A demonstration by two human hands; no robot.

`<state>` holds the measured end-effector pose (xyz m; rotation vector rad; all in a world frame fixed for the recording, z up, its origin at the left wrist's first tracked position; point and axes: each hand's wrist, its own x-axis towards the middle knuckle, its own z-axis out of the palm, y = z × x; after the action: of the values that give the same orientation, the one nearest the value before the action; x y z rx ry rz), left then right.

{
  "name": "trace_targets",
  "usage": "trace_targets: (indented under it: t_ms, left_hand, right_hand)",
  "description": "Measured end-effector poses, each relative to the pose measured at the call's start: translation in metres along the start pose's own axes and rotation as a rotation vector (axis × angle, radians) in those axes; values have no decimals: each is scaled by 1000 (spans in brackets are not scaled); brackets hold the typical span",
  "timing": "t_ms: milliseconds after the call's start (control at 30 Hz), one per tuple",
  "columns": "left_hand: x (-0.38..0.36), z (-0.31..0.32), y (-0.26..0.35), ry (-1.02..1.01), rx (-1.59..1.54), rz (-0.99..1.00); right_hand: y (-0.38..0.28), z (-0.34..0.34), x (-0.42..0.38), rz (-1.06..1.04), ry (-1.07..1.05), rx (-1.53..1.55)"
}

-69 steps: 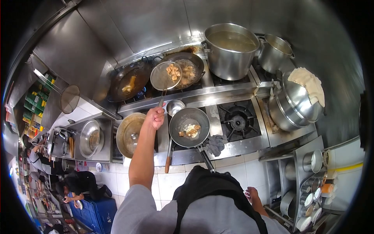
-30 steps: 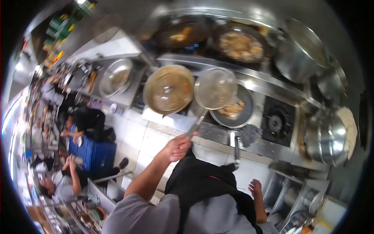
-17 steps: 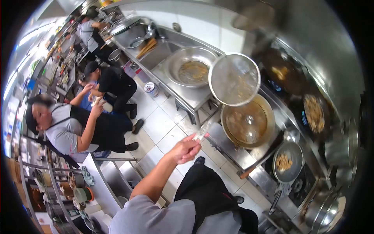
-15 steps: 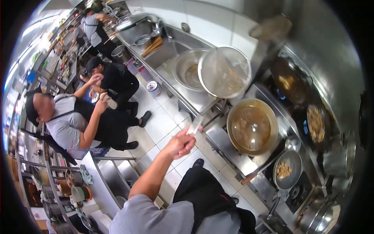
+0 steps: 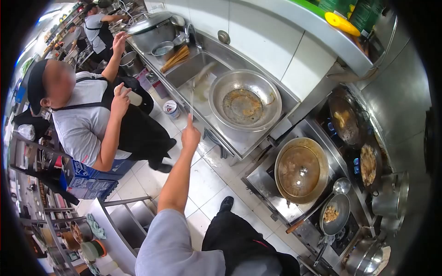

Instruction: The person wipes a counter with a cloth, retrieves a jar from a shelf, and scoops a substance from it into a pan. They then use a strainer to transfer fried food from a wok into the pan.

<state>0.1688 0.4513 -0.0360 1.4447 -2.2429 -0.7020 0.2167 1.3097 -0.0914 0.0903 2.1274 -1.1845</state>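
My left hand (image 5: 190, 136) reaches out over the floor toward the sink counter, its fingers closed round a thin, pale, stick-like utensil (image 5: 192, 99). The far end of that utensil is blurred, and I cannot make out its kind. Just beyond it lies the sink (image 5: 202, 62), with a blurred pale streak over its near part. To the right of the hand, a wide metal basin (image 5: 214, 99) with brownish residue and some liquid sits on the counter. My right hand is out of view.
A co-worker (image 5: 87, 106) stands at the left with both hands raised. On the right are a big pot (image 5: 326, 158) of brown liquid, a small frying pan (image 5: 341, 220) with food pieces, a ladle (image 5: 341, 186) and two woks on burners. A shelf (image 5: 317, 25) juts out above.
My left hand has moved up and left toward the sink with the pale utensil. The large round strainer beside the basin has gone out of view. The view has shifted, and the co-worker appears nearer.
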Motion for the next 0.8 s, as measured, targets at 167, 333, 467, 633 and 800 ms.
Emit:
trace_targets:
  t_ms: [167, 333, 467, 633, 800]
  left_hand:
    - [-22, 54, -6, -230, 151, 15]
    - [3, 43, -7, -76, -119, 21]
    - [59, 55, -44, -82, -816, -63]
    - [50, -40, 36, -518, -1403, -412]
    - [16, -93, 77, -632, -1432, -455]
  right_hand:
    - [-7, 8, -22, -61, -39, -96]
    - [11, 9, -37, -138, -82, -180]
    - [27, 18, -48, -202, -114, -231]
    - [119, 15, -39, -68, -74, -132]
    - [71, 31, -46, 732, 173, 481]
